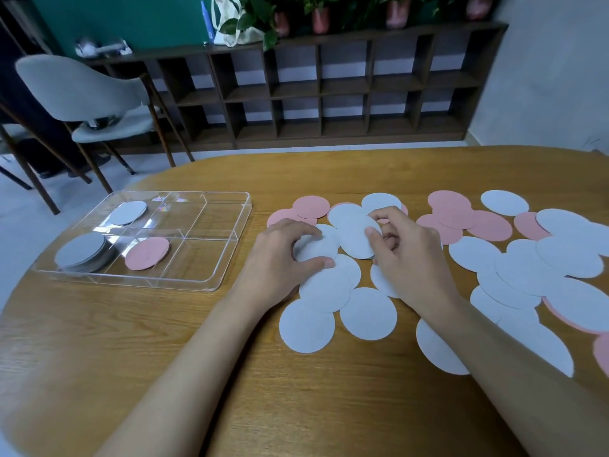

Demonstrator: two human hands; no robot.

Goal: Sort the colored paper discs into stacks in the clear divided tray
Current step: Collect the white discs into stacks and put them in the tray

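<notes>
Our left hand (283, 255) pinches a white disc (314, 249) between thumb and fingers; our right hand (403, 255) grips another white disc (354, 235), thumb on top. Loose white and pink discs (487, 225) surround both on the wooden table (197, 357). At left, the clear divided tray (227, 255) holds a white stack (82, 252) and one pink disc (147, 253).

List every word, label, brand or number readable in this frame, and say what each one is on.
None can be read.
White paper discs and pink paper discs: blank faces.
Clear divided plastic tray: no label visible.
Blue bottle on the dark wooden shelf unit: any print is too small and blurred.
Cream cloth bag beside it: no legible print.
</notes>
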